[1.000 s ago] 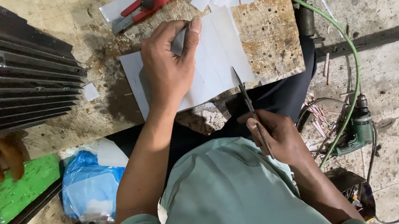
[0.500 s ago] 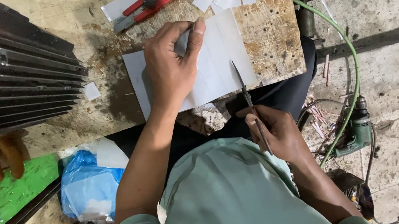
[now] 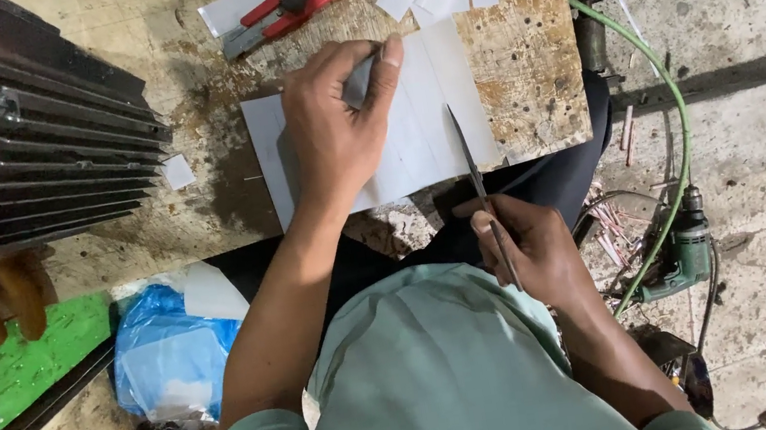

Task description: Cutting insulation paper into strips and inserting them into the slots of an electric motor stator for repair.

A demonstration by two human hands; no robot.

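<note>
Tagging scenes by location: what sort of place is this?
Likely a motor repair workshop: a finned motor housing sits on a worn wooden board, a green power drill lies on the stained concrete floor, and loose copper wire scraps are nearby.
</note>
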